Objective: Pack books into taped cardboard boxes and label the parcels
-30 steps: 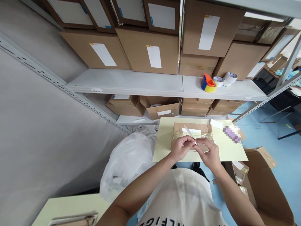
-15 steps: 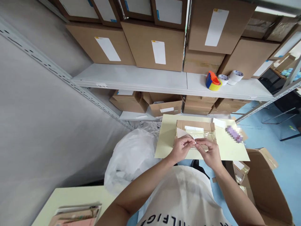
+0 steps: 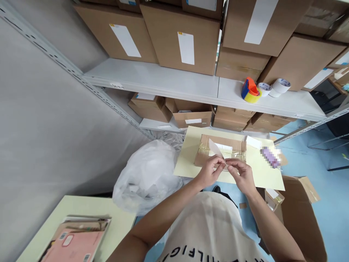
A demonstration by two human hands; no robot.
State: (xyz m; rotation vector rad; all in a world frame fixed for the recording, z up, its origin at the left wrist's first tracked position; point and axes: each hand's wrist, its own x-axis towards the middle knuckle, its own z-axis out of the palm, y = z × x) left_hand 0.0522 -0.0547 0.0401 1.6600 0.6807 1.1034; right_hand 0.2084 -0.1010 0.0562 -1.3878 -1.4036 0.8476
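LH (image 3: 209, 171), RH (image 3: 242, 176) grip pinched on wht slip (image 3: 216, 148), hiding pt of box (image 3: 237, 144), bag (image 3: 148, 173) L, shelf (image 3: 169, 78) bhnd

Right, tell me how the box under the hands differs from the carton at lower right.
The box is closed and taped; the carton stands open. The box rests on the table; the carton stands lower, off to the right. The box looks smaller than the carton. Both are brown cardboard.

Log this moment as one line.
left hand: pinching white slip | right hand: at slip's lower end, grip unclear | box: taped, on table | tape rolls: on shelf
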